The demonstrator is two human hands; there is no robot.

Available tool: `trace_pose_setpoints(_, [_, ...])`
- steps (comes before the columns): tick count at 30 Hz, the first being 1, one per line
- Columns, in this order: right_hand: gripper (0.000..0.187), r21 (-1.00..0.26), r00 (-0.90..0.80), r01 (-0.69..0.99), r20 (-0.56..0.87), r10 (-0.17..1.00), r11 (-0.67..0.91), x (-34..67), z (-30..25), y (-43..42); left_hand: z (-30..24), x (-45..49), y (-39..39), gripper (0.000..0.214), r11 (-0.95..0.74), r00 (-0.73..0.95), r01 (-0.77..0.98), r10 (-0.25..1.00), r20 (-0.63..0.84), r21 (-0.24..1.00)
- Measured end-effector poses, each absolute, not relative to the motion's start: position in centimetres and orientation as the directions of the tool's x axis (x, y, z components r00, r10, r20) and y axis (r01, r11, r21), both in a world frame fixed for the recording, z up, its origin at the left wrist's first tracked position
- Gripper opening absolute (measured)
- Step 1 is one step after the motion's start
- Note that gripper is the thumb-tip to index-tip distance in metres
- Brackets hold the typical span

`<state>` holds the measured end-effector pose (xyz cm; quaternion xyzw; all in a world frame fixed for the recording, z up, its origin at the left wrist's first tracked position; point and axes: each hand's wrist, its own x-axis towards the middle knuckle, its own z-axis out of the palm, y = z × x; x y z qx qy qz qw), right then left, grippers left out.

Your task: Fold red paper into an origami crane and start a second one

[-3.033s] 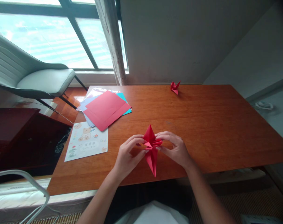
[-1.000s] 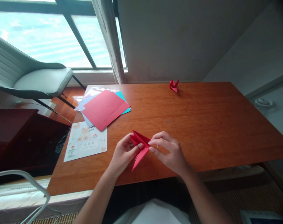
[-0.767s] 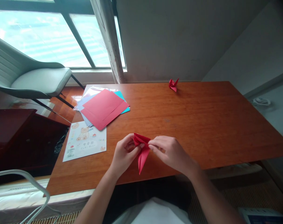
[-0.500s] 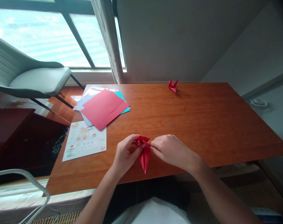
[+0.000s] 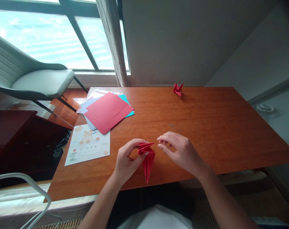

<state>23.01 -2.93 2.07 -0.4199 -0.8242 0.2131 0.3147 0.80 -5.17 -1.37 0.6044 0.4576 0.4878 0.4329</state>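
Between the thumb and fingers of my left hand [image 5: 128, 157] is a red folded-paper piece [image 5: 148, 162], pinched near its upper left. Its long narrow point hangs down towards the table's front edge, and a shorter point sticks out to the right at the top. Just to the right, my right hand [image 5: 176, 148] is apart from the paper, its thumb and fingers parted and nothing seen between them. A finished-looking red origami crane [image 5: 178, 90] stands by the table's far edge.
Red paper sheets [image 5: 108, 111] lie over blue and lilac ones on the table's left. A white printed sheet with a bear [image 5: 88, 144] is nearer me. The wooden table [image 5: 218, 127] meets a wall behind. A grey chair [image 5: 43, 81] stands left by the window.
My right hand has let go of the folded paper, drawn slightly away and parted its fingers. The left hand keeps its pinch, and the paper's right side now shows.
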Motion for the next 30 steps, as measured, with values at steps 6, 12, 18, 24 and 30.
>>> trace_pose_setpoints(6, [0.017, -0.656, -0.423, 0.477, 0.412, 0.807, 0.585, 22.7, 0.8, -3.2, -1.2, 0.8, -5.2, 0.024, -0.345, 0.172, 0.059, 0.928, 0.33, 0.937])
trace_pose_setpoints(12, [0.022, -0.606, -0.414, 0.395, 0.553, 0.723, 0.69, 22.5, 0.3, -3.3, -1.6, 1.0, -5.4, 0.036, -0.465, 0.182, 0.087, 0.877, 0.445, 0.881])
trace_pose_setpoints(18, [0.035, -0.564, -0.416, 0.395, 0.594, 0.688, 0.725, 22.4, 0.1, -3.4, -3.0, 0.8, -6.0, 0.056, -0.449, 0.129, 0.141, 0.892, 0.433, 0.882])
trace_pose_setpoints(24, [0.032, -0.568, -0.444, 0.379, 0.582, 0.682, 0.731, 22.2, -0.3, -3.3, -3.4, 0.9, -5.9, 0.07, -0.472, 0.158, 0.195, 0.88, 0.448, 0.86])
trace_pose_setpoints(30, [0.023, -0.703, -0.346, 0.348, 0.519, 0.782, 0.62, 21.7, -1.2, -3.1, -3.3, 1.4, -5.4, 0.066, -0.438, 0.134, 0.223, 0.899, 0.418, 0.871])
